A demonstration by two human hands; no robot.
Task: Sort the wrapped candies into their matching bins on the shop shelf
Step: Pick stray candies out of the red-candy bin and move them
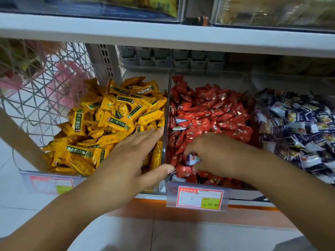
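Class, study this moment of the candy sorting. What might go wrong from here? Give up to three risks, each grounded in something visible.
1. The right hand pinches a white-and-blue candy among packed red candies; a red one may lift out with it.
2. The left hand lies flat over heaped yellow candies beside the clear divider; pressing could tip some across.
3. Other pale strays further back may be missed.

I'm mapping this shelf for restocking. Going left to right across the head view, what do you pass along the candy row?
Wire rack → yellow candies → clear divider → red candies → dark blue and white candies. Left out, as overlapping: the left hand and the right hand pinching a white candy.
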